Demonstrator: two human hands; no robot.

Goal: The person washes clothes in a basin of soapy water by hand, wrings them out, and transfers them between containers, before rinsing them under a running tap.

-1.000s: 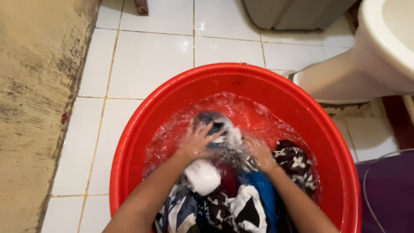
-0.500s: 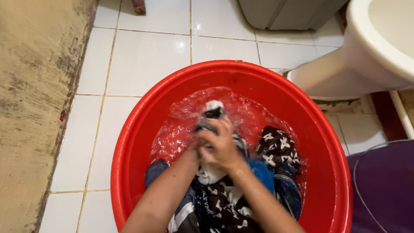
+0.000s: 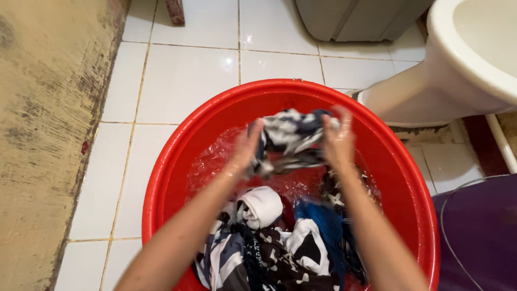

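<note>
Wet striped cloth (image 3: 291, 134) stretches between our two hands, lifted clear of the water near the far side of the red basin (image 3: 177, 161). Our left hand (image 3: 249, 146) closes around one end, our right hand (image 3: 338, 139) around the other, both fists tight on the fabric. Below our wrists more laundry soaks: a white roll (image 3: 262, 206), a blue piece (image 3: 323, 223), and black-and-white patterned clothes (image 3: 285, 258) heaped at the near rim.

Beyond the basin lie glossy white floor tiles (image 3: 183, 81), a worn yellowish wall (image 3: 43, 134) on the left, and a pale toilet base (image 3: 425, 91) close on the right.

As we judge it, the risk is splash: the cloth hangs dripping near the far rim, and a hard wring or a drop could throw water over the edge onto tiles that look slick already. A thin cable (image 3: 449, 215) curves over the purple mat (image 3: 484, 231) beside the basin, where spilled water would be unwelcome.
</note>
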